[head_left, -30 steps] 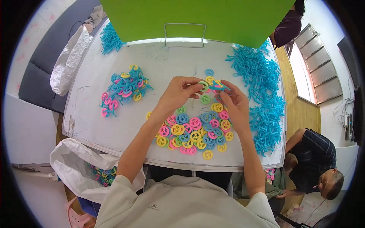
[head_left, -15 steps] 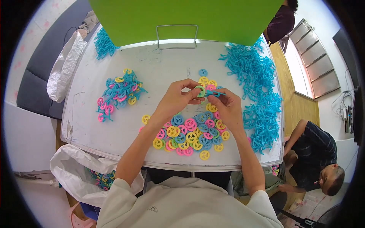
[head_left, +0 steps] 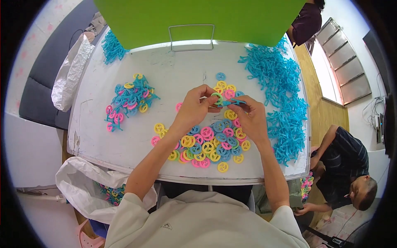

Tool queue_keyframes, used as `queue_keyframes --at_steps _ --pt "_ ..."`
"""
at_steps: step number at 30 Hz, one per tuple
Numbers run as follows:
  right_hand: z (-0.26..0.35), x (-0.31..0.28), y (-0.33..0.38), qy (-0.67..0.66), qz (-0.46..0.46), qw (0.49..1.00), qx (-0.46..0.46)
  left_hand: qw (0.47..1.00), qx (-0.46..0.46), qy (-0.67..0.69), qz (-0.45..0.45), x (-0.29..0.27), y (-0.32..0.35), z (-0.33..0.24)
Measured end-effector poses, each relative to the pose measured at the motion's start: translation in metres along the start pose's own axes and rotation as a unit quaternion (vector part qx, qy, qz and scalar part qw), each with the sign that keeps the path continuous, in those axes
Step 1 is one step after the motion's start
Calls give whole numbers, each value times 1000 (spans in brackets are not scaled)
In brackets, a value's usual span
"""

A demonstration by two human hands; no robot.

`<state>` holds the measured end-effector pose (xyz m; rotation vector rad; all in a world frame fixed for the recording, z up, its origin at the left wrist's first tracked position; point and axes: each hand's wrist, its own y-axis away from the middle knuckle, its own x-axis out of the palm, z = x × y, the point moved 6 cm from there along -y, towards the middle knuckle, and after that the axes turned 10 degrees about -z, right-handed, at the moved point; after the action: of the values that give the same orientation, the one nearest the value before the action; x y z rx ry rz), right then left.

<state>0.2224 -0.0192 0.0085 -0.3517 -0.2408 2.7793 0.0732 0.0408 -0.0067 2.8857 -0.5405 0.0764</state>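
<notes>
My left hand (head_left: 194, 108) pinches a small green spoked plastic wheel (head_left: 217, 97) between thumb and fingers. My right hand (head_left: 251, 118) is closed on a thin blue forked plastic piece (head_left: 236, 101), whose near end meets the green wheel. Whether the two are joined cannot be made out behind the fingertips. Under and in front of my hands, a loose heap of pink, yellow, blue and green wheels (head_left: 207, 146) lies on the white table (head_left: 103, 149). Farther off, a blue wheel (head_left: 221, 76) lies beyond several yellow ones.
Blue forked pieces (head_left: 281, 89) cover the table's right side; a smaller bunch (head_left: 112, 47) lies far left. Blue pieces with wheels on them (head_left: 131, 99) are heaped left. A green panel (head_left: 198, 18) rises at the back. An open white sack (head_left: 89, 198) stands front left; a person (head_left: 347, 165) is at right.
The blue piece and the green wheel have shifted slightly in my fingers, staying close together. At right, the person has moved a hand at a dark bag, and more coloured wheels show beside it.
</notes>
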Motion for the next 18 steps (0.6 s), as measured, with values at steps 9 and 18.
queue_keyframes --at_steps 9,18 --pt "-4 -3 -2 4 23 1000 -5 999 48 -5 -23 5 1 -1" --pt "-9 -2 -2 4 44 999 16 988 97 -110 -39 6 5 -2"
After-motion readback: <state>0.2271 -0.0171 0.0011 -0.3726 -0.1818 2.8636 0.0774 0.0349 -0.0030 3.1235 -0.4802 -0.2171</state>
